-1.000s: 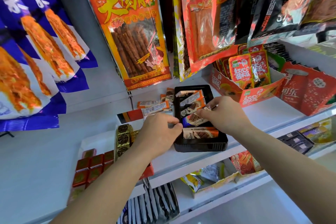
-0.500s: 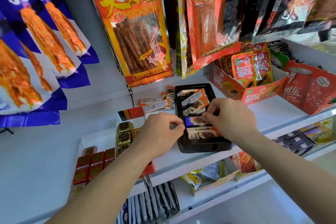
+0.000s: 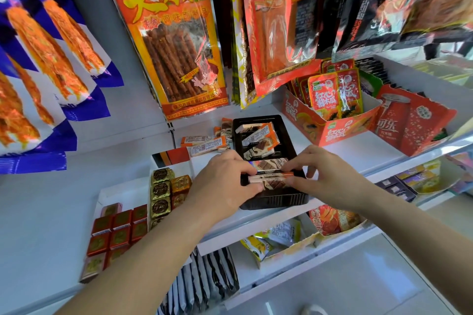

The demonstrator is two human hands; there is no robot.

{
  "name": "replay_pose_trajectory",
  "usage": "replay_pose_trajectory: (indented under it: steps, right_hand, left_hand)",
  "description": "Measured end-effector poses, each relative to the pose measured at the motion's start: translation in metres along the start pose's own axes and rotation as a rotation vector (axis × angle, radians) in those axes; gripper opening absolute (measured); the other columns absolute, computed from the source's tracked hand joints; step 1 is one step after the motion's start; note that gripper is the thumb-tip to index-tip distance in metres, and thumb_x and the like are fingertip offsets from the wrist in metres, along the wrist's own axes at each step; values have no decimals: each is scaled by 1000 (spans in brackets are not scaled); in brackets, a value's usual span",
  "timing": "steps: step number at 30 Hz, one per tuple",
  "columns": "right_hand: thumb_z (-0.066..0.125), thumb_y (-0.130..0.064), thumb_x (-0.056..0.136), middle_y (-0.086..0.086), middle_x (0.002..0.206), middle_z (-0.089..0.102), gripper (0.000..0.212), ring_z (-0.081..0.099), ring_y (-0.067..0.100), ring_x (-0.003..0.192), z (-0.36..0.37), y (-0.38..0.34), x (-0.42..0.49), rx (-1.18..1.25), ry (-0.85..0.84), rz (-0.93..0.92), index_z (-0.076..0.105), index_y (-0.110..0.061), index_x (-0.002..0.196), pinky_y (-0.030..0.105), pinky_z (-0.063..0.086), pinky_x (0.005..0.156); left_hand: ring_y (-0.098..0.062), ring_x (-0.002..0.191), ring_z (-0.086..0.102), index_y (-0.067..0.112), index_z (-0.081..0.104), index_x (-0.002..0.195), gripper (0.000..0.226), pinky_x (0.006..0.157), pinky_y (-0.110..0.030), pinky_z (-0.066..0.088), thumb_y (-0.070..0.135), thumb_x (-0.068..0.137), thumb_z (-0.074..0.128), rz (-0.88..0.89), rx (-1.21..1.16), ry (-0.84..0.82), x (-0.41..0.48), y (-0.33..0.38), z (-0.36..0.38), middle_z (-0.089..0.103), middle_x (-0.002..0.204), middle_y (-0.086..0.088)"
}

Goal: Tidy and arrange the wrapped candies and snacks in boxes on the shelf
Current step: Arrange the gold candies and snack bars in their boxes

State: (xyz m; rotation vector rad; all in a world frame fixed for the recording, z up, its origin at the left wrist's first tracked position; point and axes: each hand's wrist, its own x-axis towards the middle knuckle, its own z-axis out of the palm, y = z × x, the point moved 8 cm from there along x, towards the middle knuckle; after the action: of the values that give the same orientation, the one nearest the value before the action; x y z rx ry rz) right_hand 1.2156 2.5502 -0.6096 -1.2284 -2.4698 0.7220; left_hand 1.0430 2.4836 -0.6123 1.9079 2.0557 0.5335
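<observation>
A black plastic tray (image 3: 289, 135) sits on the white shelf (image 3: 358, 153), holding several wrapped chocolate bars. At its near end, wrapped bars (image 3: 271, 176) stand on edge in a row. My left hand (image 3: 222, 181) pinches their left end and my right hand (image 3: 325, 176) pinches their right end. More bars (image 3: 258, 138) lie jumbled in the tray's far half. A few loose bars (image 3: 204, 144) lie on the shelf left of the tray.
Gold-wrapped candies (image 3: 161, 194) and red square candies (image 3: 115, 230) fill a white box at the left. An orange display box (image 3: 330, 130) of sachets and a red cola box (image 3: 414, 125) stand at the right. Large snack bags (image 3: 174, 41) hang above.
Both hands have closed in on the near end of the tray. The bars there now stand on edge between my fingertips instead of lying flat.
</observation>
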Motion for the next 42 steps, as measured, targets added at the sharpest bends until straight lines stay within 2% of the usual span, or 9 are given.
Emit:
replay_pose_trajectory:
  steps: [10,15,19,24,28,30,33,36,42]
  right_hand:
    - [67,-54,86,-5,108,45,37,52,13,95,4,5,3,-126,-65,47,66,-34,117,32,46,86]
    - [69,-47,87,-8,111,46,22,44,14,106,1,0,4,-62,11,-38,65,-32,103,31,41,90]
    - [64,-38,93,-10,103,58,16,49,1,89,3,-9,6,-3,50,-100,59,-27,102,15,36,69]
    - [71,-35,88,-10,90,63,28,62,4,77,-5,-15,8,226,115,-107,59,-30,113,16,46,61]
    - [69,-18,92,9,94,63,13,71,22,75,-8,-14,14,521,139,-39,62,-24,102,41,59,67]
    - [65,-10,94,15,98,64,8,73,23,79,-8,-15,15,736,126,-13,63,-16,99,34,59,70]
    - [61,-6,95,13,93,68,8,72,21,80,-13,-9,15,862,148,24,64,-6,103,29,59,72]
    - [61,-8,96,21,93,65,9,70,20,76,-22,13,15,887,254,106,65,-6,104,32,56,72]
    - [61,-11,97,10,76,64,11,62,23,67,-17,35,9,956,267,224,68,-4,95,36,58,71]
  left_hand:
    - [-11,112,41,34,59,107,28,82,-31,37,54,88,62,-61,31,-53,0,-2,5,42,110,11]
    - [-6,100,43,32,51,105,16,77,-28,37,44,95,57,-5,-51,-18,-3,1,-3,46,102,17]
    - [-7,87,56,30,53,101,10,74,-33,49,36,96,59,-9,-201,21,-3,-1,-8,58,95,15]
    - [-13,84,66,24,58,100,6,74,-36,56,24,96,62,-30,-487,163,-1,-9,-23,66,95,3]
    - [-16,78,72,17,59,104,11,66,-27,58,14,95,64,-51,-730,157,-2,-6,-24,68,101,-6]
    - [-15,83,71,18,61,107,15,69,-28,58,16,93,65,-45,-762,158,-1,-6,-28,70,101,-2]
    - [-5,87,66,29,62,109,16,74,-24,53,26,93,66,-36,-635,188,-2,-10,-34,72,96,12]
    - [1,82,54,35,67,96,9,71,-27,46,33,88,70,19,-265,152,-1,-5,-24,64,93,17]
    - [-9,87,50,37,65,88,14,66,-30,39,48,82,73,-70,-22,76,5,-2,-6,52,91,14]
